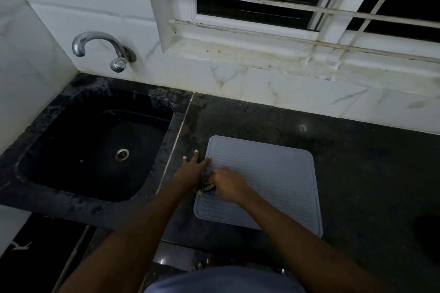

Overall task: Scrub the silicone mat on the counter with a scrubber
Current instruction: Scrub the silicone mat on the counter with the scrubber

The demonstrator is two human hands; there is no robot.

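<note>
A grey silicone mat (269,178) with a wavy ribbed surface lies flat on the dark stone counter (357,162). My left hand (190,169) rests with straight fingers on the mat's left edge and the counter beside it. My right hand (226,183) grips a dark scrubber (206,187) and presses it on the mat's left side, just under my left hand. Most of the scrubber is hidden by my fingers.
A black sink (95,145) with a metal drain is sunk into the counter at the left, under a chrome tap (104,47) on the tiled wall. A barred window sits above the counter's back edge. The counter's front edge runs below the mat.
</note>
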